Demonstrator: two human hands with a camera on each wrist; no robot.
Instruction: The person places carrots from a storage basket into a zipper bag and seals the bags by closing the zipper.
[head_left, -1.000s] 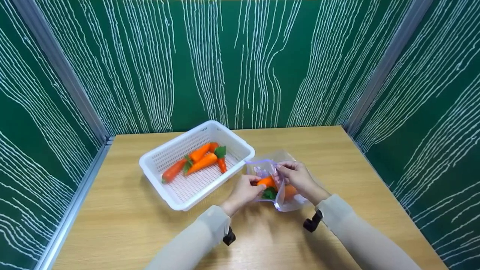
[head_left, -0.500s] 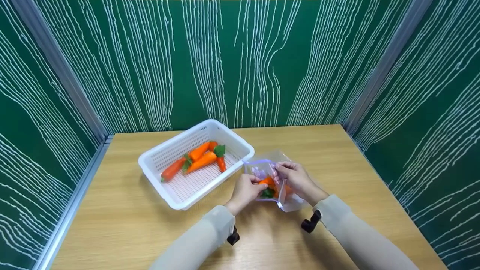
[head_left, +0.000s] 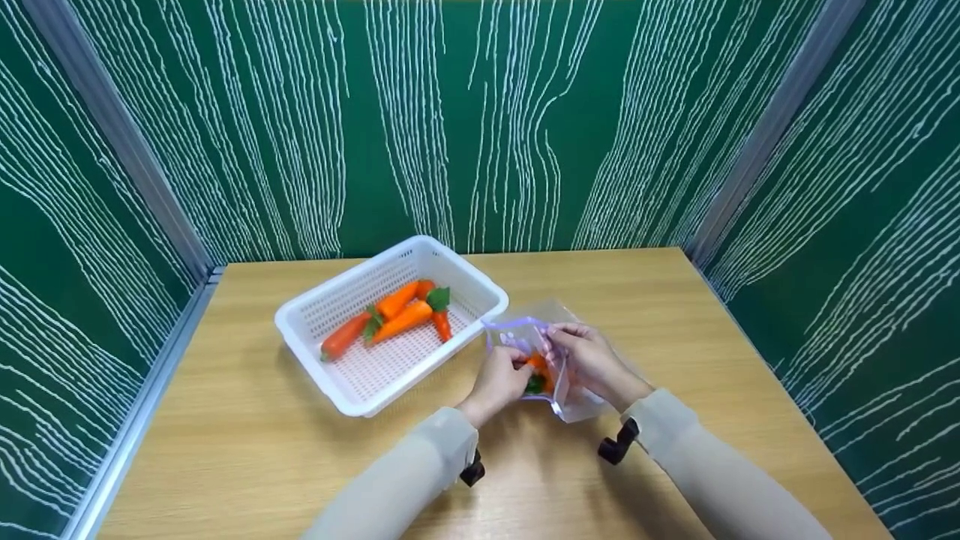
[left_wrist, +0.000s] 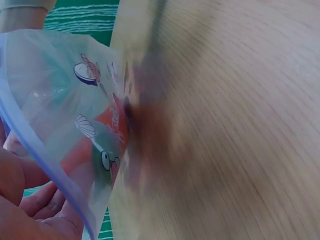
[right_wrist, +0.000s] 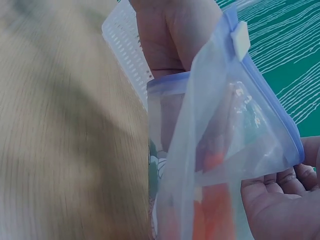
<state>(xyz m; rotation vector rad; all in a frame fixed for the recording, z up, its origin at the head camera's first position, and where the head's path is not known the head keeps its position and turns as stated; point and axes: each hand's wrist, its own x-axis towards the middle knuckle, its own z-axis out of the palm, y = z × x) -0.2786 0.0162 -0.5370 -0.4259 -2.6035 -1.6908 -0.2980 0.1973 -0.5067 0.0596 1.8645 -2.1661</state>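
Note:
A clear zip bag (head_left: pixel 579 405) with a purple edge lies on the table, its mouth spread apart. My left hand (head_left: pixel 501 381) reaches in through that mouth, fingers curled at an orange carrot (head_left: pixel 538 364) with green leaves. Through the plastic in the right wrist view, those fingers meet the top of an orange shape (right_wrist: pixel 216 210). Thumb and fingers of my right hand (head_left: pixel 594 365) pinch the bag's rim and hold it up. In the left wrist view, printed cartoon figures mark the bag (left_wrist: pixel 65 65). My left fingertips are partly hidden.
A white perforated basket (head_left: pixel 309 376) stands left of the bag, its right corner close to the bag. In it lie several carrots (head_left: pixel 401 322) and a thin red pepper-like piece (head_left: pixel 442 326). Green walls with white lines enclose the wooden table (head_left: pixel 247 435).
My left hand has moved a little right and deeper into the bag with the carrot. The right hand keeps its pinch on the rim, nearly still.

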